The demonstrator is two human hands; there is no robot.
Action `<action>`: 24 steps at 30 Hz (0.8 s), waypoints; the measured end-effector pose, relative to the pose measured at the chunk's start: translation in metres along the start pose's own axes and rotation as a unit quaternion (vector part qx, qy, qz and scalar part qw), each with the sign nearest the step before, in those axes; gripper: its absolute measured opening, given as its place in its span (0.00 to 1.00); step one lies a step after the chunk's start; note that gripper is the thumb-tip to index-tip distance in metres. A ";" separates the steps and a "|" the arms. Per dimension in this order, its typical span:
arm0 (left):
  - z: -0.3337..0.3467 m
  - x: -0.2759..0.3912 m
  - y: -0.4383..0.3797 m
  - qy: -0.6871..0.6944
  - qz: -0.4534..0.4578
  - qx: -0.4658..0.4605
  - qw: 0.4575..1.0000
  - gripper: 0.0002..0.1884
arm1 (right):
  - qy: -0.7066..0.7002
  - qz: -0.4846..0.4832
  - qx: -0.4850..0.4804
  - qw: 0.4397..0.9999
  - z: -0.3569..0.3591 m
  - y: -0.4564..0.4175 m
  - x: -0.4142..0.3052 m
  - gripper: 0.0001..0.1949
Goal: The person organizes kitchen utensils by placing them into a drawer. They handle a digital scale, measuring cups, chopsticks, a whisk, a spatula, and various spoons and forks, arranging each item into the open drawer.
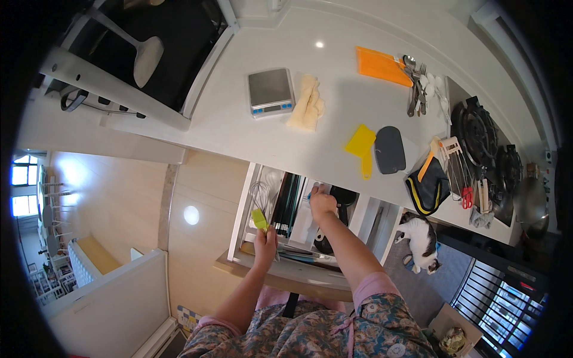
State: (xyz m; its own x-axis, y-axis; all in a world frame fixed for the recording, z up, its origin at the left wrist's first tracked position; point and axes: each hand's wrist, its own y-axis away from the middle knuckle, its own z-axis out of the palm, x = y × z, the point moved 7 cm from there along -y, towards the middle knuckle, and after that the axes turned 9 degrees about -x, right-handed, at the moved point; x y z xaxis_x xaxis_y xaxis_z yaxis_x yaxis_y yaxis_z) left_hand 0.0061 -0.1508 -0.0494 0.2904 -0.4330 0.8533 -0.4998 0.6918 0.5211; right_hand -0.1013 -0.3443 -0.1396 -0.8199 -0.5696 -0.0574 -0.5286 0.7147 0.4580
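My left hand [266,248] grips a lime-green basting brush [258,219] over the left part of an open white drawer [239,219]. Just beyond its bristles lies a wire whisk [259,193]. My right hand [324,205] reaches into a middle compartment, fingers bent around or against something small with a blue part; the hand hides most of it. Dark chopsticks [287,201] fill the compartment between my hands. To the right of my right hand is a black utensil [344,196], and another black piece [323,245] lies partly under my forearm.
On the counter [215,121] are a digital scale [270,91], a cream cloth [308,105], a yellow scraper [362,141], a grey scraper [390,150], an orange packet [380,65] and loose cutlery [416,87]. A gas hob [476,129] stands right. A cat [420,239] is on the floor.
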 end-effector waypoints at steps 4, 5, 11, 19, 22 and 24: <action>-0.005 -0.007 0.011 0.071 -0.052 0.011 0.996 0.11 | 0.004 -0.026 -0.025 0.999 -0.016 0.005 -0.007 0.18; -0.006 -0.007 0.015 0.081 -0.066 0.005 0.994 0.11 | -0.008 -0.030 -0.035 0.999 -0.028 0.013 -0.011 0.20; 0.019 -0.004 0.020 0.154 -0.104 -0.038 0.982 0.11 | -0.064 -0.043 -0.062 0.995 -0.042 0.035 0.000 0.27; 0.039 0.079 0.009 -0.076 0.086 -0.097 0.989 0.12 | -0.245 -0.079 0.026 0.966 -0.165 0.098 -0.008 0.24; 0.069 0.154 -0.026 -0.139 0.201 -0.107 0.964 0.09 | -0.355 -0.022 0.119 0.927 -0.235 0.099 0.037 0.24; 0.102 0.209 -0.052 -0.193 0.292 -0.080 0.933 0.08 | -0.349 0.000 0.157 0.924 -0.270 0.069 0.073 0.25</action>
State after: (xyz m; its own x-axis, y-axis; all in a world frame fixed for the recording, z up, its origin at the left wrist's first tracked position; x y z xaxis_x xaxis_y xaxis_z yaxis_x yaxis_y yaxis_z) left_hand 0.0094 -0.3365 0.1005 -0.3244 -0.1107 0.9394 -0.3442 0.9389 -0.0083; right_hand -0.1380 -0.4461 0.1278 -0.7038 -0.2471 -0.6660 -0.4765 0.8596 0.1845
